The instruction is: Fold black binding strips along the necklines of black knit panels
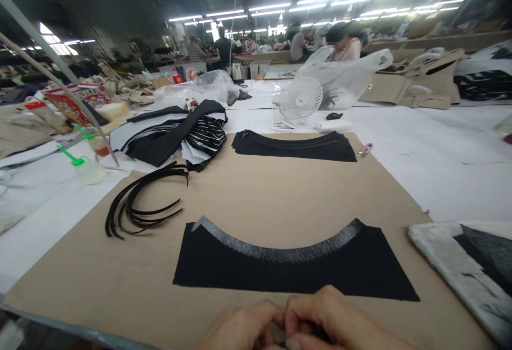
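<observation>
Bare left hand (246,327) and right hand (328,315) touch, curled, contents unclear, near the front edge of the flat brown surface (272,190); black, concave-topped, grey-banded fabric (288,273) lies beyond.

Black panel (280,278): lying flat on brown sheet (264,190), around its 5 o'clock. Concave edge faces 12, grey speckled band (280,254) following the curve, peaks at 10 and 2. Near-straight long edge at 6; ends at 3 and 9 slant, flaring toward 6. Otherwise plain, matte.
</observation>
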Motion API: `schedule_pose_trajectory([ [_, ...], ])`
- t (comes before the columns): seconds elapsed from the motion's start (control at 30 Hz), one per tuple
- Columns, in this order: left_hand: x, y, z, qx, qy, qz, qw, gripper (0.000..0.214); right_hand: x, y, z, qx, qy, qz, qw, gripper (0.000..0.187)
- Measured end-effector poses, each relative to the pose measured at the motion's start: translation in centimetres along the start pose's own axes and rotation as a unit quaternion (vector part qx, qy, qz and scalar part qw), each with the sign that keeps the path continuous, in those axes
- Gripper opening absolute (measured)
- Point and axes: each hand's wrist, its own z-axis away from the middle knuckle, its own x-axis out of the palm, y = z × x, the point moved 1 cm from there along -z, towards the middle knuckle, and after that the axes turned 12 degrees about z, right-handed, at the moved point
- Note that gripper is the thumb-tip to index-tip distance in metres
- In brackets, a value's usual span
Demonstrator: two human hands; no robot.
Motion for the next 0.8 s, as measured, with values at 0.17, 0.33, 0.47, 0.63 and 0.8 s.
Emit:
schedule_pose_trajectory([
  [0.17, -0.8, 0.4, -0.6, -0.044, 0.112, 0.056, 0.991, 0.021, -1.2, 1.0, 0.3, 0.057, 0.032, 0.035, 0.997, 0.016],
  [0.33, -3.1, 2.0, -1.8, -0.035, 0.133, 0.002, 0.990, 0.017, -1.8, 2.7, -1.0, 0.065, 0.088, 0.063, 0.992, 0.021],
  [0.47, -3.8, 2.9, -3.6, -0.030, 0.130, -0.037, 0.990, 0.017, -2.2, 3.2, -1.4, 0.103, 0.124, 0.105, 0.981, 0.018],
  [0.63, -3.8, 3.1, -4.9, -0.014, 0.142, -0.087, 0.986, 0.019, -2.7, 3.4, -1.8, 0.132, 0.135, 0.148, 0.971, 0.017],
  [0.8, -3.9, 2.4, -5.5, -0.023, 0.135, -0.058, 0.989, 0.025, -2.8, 4.2, -2.0, 0.117, 0.127, 0.117, 0.978, 0.015],
])
